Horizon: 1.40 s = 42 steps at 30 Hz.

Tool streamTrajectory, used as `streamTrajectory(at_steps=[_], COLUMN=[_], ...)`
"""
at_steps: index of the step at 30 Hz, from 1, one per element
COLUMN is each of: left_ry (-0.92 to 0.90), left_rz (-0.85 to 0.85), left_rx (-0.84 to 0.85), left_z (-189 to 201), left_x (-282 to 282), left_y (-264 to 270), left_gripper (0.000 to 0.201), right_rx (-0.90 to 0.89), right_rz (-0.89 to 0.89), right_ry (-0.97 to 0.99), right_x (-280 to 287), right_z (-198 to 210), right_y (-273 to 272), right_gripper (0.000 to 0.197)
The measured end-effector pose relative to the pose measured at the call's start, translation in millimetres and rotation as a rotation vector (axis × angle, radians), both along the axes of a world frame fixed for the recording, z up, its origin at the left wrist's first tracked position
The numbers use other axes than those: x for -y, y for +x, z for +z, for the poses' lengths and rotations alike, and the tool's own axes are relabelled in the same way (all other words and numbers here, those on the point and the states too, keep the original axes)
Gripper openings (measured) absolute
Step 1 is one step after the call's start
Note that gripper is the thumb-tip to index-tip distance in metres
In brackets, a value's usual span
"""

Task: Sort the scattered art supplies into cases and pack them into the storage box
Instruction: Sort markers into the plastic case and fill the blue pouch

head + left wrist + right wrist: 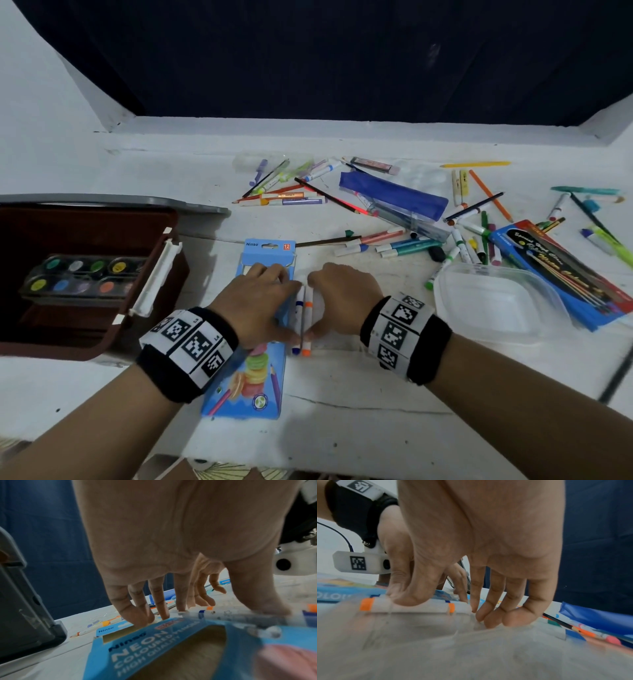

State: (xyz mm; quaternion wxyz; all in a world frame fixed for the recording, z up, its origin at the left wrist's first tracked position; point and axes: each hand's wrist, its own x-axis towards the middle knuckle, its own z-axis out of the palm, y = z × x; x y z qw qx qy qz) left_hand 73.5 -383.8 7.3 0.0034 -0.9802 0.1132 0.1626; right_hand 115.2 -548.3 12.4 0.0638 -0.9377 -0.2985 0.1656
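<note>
Two white markers lie side by side on the table, one with blue bands (298, 315) and one with orange bands (308, 318). My left hand (270, 305) rests fingertips on the light blue Ninso pencil box (260, 377), its thumb against the blue-banded marker (202, 611). My right hand (337, 294) flanks them from the right: its thumb presses the orange-banded marker (419, 607) and the fingertips (493, 620) touch the table. Something clear and plastic seems to lie over the markers. A brown storage box (150, 329) stands open at the left with a paint palette (82, 277) inside.
Several markers and pencils (404, 245) are scattered across the back and right of the table, around a blue pouch (394, 195). A clear plastic container (493, 301) sits right of my right hand, and a dark pencil pack (561, 270) lies beyond it. The box's grey lid (137, 202) lies behind it.
</note>
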Motion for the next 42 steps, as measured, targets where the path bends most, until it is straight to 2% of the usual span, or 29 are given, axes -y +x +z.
streamTrajectory(at_steps=[4,8,12,15,18,21,24,26,29,33,40,42], left_ry=[-0.039,-0.077,-0.031,-0.018,0.014,-0.038,-0.216,-0.332,-0.491,-0.609,-0.639,-0.617], left_rz=[0.013,0.043,0.047,0.065,0.028,0.012,0.060,0.073,0.054,0.022,0.084,0.113], left_rx=[-0.005,-0.019,0.010,0.026,0.082,0.116,0.193,0.247,0.327,0.309,0.276,0.271], left_z=[-3,-5,-4,-1,4,11,18,23,27,26,28,29], left_x=[-2,-6,-4,1,10,20,29,41,66,107,158,167], left_y=[-2,-4,-5,-7,-9,-9,-6,-5,-3,3,19,24], left_gripper=[0.083,0.083,0.084,0.083,0.082,0.067,0.036,0.024,0.025,0.024,0.045,0.053], right_rx=[0.001,0.031,-0.012,0.032,0.217,0.340,0.392,0.415,0.416,0.365,0.207,0.171], right_rz=[0.001,0.001,-0.031,-0.111,-0.229,-0.286,-0.307,-0.322,-0.384,-0.427,-0.299,-0.255], right_ry=[0.019,0.021,0.098,0.291,0.598,0.737,0.779,0.784,0.775,0.731,0.511,0.391], right_x=[5,6,15,30,51,79,111,133,169,223,304,319], right_z=[2,8,3,8,25,43,55,58,56,52,39,34], right_y=[-6,-12,-16,-20,-23,-20,-14,-12,-9,-4,36,50], right_gripper=[0.064,0.057,0.050,0.039,0.019,0.004,0.005,0.006,0.007,0.008,0.017,0.020])
